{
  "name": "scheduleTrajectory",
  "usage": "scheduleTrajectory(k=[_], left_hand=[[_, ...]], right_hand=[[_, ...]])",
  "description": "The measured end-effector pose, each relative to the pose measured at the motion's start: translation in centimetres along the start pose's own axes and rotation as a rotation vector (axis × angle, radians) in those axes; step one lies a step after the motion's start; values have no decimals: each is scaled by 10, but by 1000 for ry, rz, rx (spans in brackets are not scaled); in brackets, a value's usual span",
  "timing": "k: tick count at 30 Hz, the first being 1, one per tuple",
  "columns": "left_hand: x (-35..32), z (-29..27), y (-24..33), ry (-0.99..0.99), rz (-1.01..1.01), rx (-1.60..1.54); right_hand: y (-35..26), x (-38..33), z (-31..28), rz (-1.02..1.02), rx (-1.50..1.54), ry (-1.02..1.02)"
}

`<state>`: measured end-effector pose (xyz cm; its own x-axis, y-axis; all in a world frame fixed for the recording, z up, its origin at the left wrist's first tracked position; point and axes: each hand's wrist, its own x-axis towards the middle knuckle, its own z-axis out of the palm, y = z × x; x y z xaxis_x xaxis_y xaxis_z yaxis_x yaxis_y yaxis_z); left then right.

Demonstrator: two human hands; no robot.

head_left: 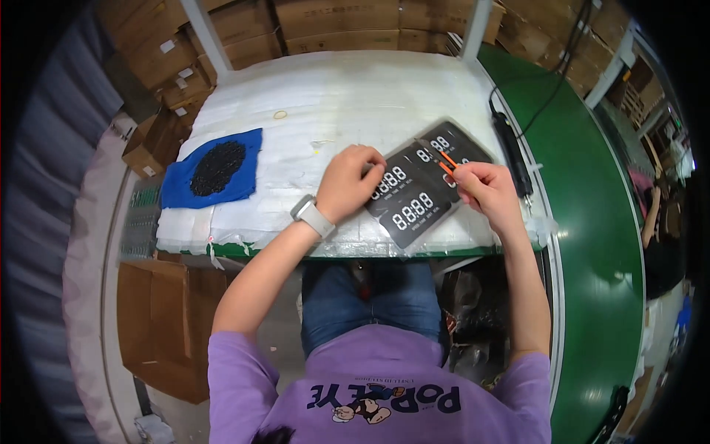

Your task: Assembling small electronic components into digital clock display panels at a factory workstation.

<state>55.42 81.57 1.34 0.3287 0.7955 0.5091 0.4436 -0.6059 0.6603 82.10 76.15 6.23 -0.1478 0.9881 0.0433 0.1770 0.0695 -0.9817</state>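
A dark flat display panel [433,214] with white digit shapes lies slanted on the white-covered table. Clear film shows around its edges. My left hand [351,181] rests at the panel's left edge with its fingers curled in and the thumb by the edge; whether anything is between them is hidden. Over the panel's right part, my right hand [488,194] is closed on orange-tipped tweezers [448,159], whose points reach toward the digits at the far side.
To the left, a blue cloth [248,166] bears a heap of small black parts [217,169]. A black corded tool [512,152] lies along the table's right edge, beside a green surface [592,222]. Cardboard boxes [340,41] stand behind; an open carton [159,318] sits below left.
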Motion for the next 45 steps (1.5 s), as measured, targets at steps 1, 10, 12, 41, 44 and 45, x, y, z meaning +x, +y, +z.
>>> scheduleTrajectory(k=[1, 10, 12, 41, 44, 45], left_hand=[[-5, -1, 4, -13, 17, 52], [13, 12, 16, -10, 54, 213], [23, 16, 9, -65, -36, 172], [28, 15, -14, -164, -1, 34], [28, 13, -11, -188, -38, 79], [29, 14, -9, -189, -35, 79]], right_hand=[[5, 12, -1, -52, -85, 5], [-7, 80, -16, -253, -496, -29], [-8, 85, -16, -274, -639, -45], [24, 84, -1, -242, -702, -52], [25, 85, -1, -251, -698, -54], [25, 85, -2, -252, -700, -54]])
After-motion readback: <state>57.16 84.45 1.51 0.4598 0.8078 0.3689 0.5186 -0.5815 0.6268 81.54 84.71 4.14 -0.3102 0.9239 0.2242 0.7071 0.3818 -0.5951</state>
